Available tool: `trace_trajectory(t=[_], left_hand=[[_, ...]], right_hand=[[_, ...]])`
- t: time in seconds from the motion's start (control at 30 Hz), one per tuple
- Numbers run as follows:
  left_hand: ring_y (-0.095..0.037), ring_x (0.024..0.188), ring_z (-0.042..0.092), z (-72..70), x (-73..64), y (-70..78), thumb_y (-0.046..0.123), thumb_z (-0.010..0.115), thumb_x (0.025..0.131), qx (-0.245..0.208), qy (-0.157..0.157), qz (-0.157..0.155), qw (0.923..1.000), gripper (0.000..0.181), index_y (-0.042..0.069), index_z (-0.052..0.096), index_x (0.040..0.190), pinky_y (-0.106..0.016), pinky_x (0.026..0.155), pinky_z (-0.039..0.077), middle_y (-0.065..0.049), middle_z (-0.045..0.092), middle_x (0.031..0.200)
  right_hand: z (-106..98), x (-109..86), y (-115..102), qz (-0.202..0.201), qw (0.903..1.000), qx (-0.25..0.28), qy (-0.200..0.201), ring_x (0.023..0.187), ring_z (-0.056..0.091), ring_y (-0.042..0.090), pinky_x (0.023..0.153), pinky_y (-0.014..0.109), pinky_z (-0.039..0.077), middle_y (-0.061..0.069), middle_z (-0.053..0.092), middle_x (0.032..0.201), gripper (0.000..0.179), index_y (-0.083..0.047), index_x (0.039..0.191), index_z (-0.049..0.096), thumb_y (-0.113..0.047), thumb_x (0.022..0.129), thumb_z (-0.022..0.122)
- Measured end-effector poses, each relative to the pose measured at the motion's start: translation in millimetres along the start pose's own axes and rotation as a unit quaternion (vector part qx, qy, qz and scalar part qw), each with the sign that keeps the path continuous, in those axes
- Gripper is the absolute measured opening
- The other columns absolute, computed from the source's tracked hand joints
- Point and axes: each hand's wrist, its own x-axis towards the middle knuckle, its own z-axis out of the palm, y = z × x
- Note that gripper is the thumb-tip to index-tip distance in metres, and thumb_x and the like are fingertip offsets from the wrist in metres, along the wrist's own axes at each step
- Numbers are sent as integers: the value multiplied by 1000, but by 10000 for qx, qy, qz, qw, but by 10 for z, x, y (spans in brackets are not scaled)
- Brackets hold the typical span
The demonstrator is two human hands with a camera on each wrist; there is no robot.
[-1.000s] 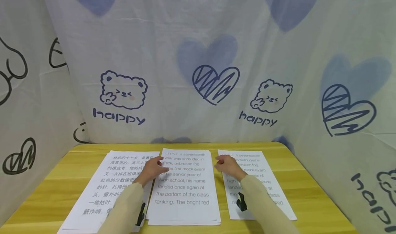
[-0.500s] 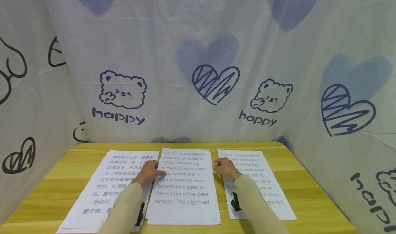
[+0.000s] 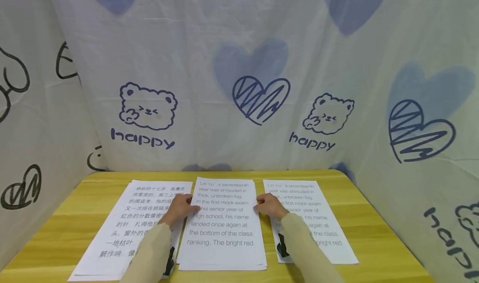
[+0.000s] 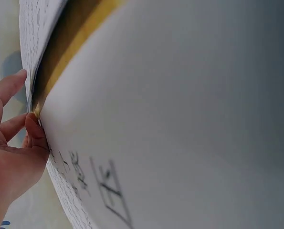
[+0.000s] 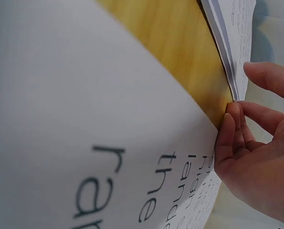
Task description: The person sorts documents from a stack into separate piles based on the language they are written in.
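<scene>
Head view: at centre of yellow wood-grain worktop, middle stack of white English-printed paper, near edge slightly uneven. Toward left edge, white Chinese-printed paper stack; toward right edge, white English-printed sheet. Left hand and right hand, both half-curled, pinching opposite side edges of middle stack. Beyond far edge, white fabric with blue hearts.

Left wrist view: thumb over top sheet, fingers curled at side edge.

Right wrist view: matching grip.
</scene>
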Motion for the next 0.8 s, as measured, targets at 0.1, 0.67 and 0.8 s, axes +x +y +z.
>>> trace_trajectory(t=[0.1, 0.67, 0.8], left_hand=[[-27, 90, 59, -11, -21, -2, 10, 71, 84, -69, -8, 36, 10000, 43, -12, 60, 120, -42, 83, 49, -19, 63, 107], [-44, 110, 47, 2, -20, 76, 10, 65, 86, 500, -201, -149, 9984, 56, -19, 45, 130, -51, 97, 41, -37, 39, 125], [-46, 118, 43, -7, -13, 99, 8, 63, 87, 579, -179, -8, 9982, 49, -17, 50, 127, -53, 102, 36, -37, 42, 129]], right_hand=[[34, 3, 5, -148, 9999, 1, 17, 55, 35, 13, 55, 25, 29, -2, 31, 61, 37, -12, 64, 36, -6, 83, 67], [76, 3, -24, -187, 9998, 20, 62, 55, 34, 14, 53, 25, 28, 0, 35, 59, 31, -9, 65, 39, -2, 80, 65], [77, 23, -23, -156, 9998, 96, 86, 56, 37, 14, 54, 25, 30, 0, 42, 62, 18, -6, 70, 49, -2, 79, 64]])
